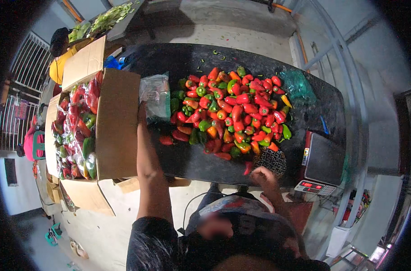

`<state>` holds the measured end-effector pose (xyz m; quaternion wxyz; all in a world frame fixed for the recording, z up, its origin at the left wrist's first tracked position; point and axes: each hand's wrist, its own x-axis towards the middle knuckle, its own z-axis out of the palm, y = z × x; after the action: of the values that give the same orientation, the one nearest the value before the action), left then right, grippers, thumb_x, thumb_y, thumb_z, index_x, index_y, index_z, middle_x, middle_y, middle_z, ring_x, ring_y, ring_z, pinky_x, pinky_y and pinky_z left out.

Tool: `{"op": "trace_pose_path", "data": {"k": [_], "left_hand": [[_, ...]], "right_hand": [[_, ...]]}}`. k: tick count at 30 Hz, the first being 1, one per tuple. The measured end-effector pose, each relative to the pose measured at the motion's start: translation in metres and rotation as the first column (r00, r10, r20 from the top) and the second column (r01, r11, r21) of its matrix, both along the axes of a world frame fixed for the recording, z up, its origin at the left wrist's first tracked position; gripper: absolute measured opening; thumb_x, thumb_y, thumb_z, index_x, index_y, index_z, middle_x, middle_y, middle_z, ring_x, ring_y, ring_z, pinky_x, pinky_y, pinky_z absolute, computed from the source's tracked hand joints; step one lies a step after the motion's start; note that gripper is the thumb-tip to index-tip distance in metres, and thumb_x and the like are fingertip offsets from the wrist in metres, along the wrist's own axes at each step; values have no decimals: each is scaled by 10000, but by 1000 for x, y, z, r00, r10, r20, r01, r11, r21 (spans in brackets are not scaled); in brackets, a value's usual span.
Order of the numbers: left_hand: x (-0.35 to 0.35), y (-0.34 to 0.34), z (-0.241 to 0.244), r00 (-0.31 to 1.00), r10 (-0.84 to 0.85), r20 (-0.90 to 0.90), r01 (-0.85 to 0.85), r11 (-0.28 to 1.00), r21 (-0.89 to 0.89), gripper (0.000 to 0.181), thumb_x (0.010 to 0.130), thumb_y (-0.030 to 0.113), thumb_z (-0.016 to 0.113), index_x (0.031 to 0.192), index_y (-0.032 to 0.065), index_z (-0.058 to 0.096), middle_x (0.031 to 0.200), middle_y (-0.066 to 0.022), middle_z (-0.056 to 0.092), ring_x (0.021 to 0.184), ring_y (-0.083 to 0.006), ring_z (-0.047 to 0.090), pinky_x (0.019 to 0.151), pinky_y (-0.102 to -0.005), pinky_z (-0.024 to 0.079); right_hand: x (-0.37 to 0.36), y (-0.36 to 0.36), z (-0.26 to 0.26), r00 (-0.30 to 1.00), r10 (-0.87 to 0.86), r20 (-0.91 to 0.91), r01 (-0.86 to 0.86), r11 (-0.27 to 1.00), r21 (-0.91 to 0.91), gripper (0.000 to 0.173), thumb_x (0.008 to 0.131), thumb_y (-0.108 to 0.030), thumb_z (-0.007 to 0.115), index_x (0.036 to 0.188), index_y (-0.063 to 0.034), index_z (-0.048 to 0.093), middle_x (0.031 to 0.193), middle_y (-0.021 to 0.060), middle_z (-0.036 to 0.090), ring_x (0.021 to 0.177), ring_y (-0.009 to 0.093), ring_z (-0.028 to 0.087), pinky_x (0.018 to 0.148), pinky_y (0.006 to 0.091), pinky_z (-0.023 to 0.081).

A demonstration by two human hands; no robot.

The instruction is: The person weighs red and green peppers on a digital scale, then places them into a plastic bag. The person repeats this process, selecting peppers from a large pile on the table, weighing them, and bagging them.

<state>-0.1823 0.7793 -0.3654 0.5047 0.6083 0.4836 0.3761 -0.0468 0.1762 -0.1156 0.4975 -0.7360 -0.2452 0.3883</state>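
Note:
A wide heap of red, orange and green peppers [237,108] lies on a black table [192,166]. My left hand [142,110] reaches to the lower left edge of a stack of clear plastic bags [154,95]; whether its fingers grip one cannot be told. My right hand [263,174] is at the near table edge, fingers curled, beside a single red pepper [248,167] and a round black-and-white patterned item [271,161]. Left of my left arm, an open cardboard box [119,125] holds peppers packed in clear plastic bags [76,132].
A digital scale [325,159] stands at the table's right end. Crumpled green plastic [298,86] lies at the back right, near a blue strip [324,124]. A person in yellow [58,67] is beyond the box; another in pink [29,144] is at far left.

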Motion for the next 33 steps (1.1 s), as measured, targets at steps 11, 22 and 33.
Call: {"op": "trace_pose_path", "data": {"k": [11,22,33], "left_hand": [[-5,-11,2,933,190,-305,-131,970,203,469,855,412,502,1143,51,584,1145,-143,553,1016,-266,501,872,-419,380],[-11,9,-3,799,120,-590,-13,983,183,545,878,519,439,1162,70,558,1142,-160,540,992,-289,495,835,-444,386],[-29,-48,-14,876,329,-352,-212,919,333,399,871,413,512,1048,82,647,1080,-78,628,969,-215,584,882,-406,404]], "right_hand": [[-4,0,-15,998,-48,-51,48,999,-5,212,910,-236,521,900,-32,578,813,47,567,782,144,545,726,288,432],[-15,-11,-26,995,-65,-76,64,998,-16,173,912,-190,522,928,-25,571,826,38,577,769,120,550,719,271,453],[-19,-28,-35,993,-89,-77,86,996,-39,218,881,-231,552,943,-26,592,829,57,625,785,162,591,738,302,467]]}}
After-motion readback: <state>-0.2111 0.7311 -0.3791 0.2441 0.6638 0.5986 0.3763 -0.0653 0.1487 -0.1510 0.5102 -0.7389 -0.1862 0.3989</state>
